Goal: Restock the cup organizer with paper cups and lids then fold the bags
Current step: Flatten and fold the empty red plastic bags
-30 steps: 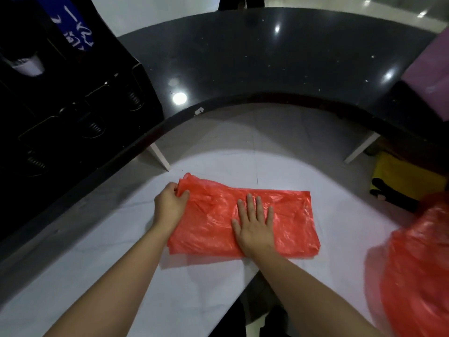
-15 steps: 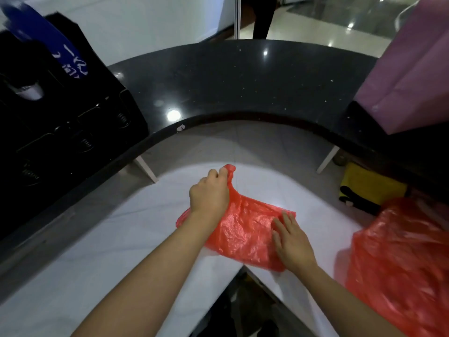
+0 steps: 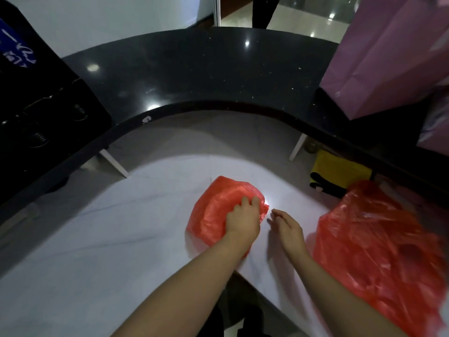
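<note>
Here, head view, line by line.

Folded bag: a red plastic bag lies doubled over into a compact bundle on the white worktop, near the worktop's inner edge.

Left hand: the left hand lies palm down on the right part of the folded bag, fingers curled onto the plastic and pressing it flat; whether any plastic is pinched between the fingers cannot be told.

Right hand: the right hand is released, fingers loosely extended, on or just over the bare worktop just beside the bag's right edge and not touching the plastic.

Second bag: another red plastic bag lies loose and crumpled at the right of the worktop, close to the right forearm and somewhat blurred.

Counter: a curved black counter arcs above and behind the worktop.

Cup organizer: a black organizer with dark round openings sits at the left end of the counter; its contents are too dark to make out.

Purple bag: a purple bag stands at the right end of the counter.

Yellow item: a yellow and black object lies under the counter, right of the folded bag.
</note>
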Tool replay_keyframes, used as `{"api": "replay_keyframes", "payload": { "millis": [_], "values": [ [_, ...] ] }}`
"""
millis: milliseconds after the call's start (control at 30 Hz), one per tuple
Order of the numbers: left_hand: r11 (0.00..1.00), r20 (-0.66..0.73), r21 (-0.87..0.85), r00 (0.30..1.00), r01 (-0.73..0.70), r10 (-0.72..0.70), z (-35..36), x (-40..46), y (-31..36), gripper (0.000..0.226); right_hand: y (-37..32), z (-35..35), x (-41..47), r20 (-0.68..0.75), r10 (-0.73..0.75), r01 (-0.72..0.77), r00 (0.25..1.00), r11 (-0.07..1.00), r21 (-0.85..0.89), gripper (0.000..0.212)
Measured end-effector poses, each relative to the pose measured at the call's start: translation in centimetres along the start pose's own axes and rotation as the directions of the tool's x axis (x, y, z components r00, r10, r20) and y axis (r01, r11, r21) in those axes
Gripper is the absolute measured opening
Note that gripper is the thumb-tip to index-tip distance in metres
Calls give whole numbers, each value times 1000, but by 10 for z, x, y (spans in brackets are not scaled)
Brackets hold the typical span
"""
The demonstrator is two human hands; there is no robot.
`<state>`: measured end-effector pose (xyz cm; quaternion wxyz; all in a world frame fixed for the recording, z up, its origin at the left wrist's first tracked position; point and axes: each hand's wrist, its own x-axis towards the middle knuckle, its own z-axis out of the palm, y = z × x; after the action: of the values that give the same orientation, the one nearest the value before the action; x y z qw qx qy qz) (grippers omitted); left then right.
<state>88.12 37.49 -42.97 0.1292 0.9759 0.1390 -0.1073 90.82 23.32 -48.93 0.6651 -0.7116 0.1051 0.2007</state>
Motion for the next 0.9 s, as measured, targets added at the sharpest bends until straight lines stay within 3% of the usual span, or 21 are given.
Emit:
{"api": "replay_keyframes", "payload": {
  "millis": [200,300,367,433,500,533,600,667,767,900],
  "values": [
    [990,72,-141,997,-19,29,39,1,3,38,0,-8,6,78,31,-31,996,1000,-5,32],
    [957,59,-289,997,-36,55,48,-1,5,36,-2,-19,2,165,-139,180,976,946,-268,38],
    [891,52,-454,998,-9,37,46,-4,5,37,-1,-24,5,348,-294,448,890,706,-549,40],
    [838,47,-546,999,10,19,37,-9,0,34,1,-23,9,480,-279,555,832,414,-721,51],
    [872,-11,-486,998,-59,62,27,-12,-9,31,-1,-24,8,477,-159,503,865,271,-821,70],
    [922,-86,-355,988,-152,130,24,-12,-17,31,0,-24,8,468,-118,483,876,236,-843,76],
    [959,-154,-54,952,-277,266,16,-9,-38,36,0,-22,7,452,-109,465,885,210,-860,76],
    [963,-79,84,961,-257,264,6,1,-60,47,-2,-16,8,423,-100,435,901,220,-873,70],
    [942,39,125,950,-312,309,7,14,-92,62,-7,-4,11,368,-75,376,927,218,-901,55],
    [915,124,133,922,-381,366,26,19,-117,61,-13,9,17,302,-84,313,949,180,-933,64]
  ]
}}
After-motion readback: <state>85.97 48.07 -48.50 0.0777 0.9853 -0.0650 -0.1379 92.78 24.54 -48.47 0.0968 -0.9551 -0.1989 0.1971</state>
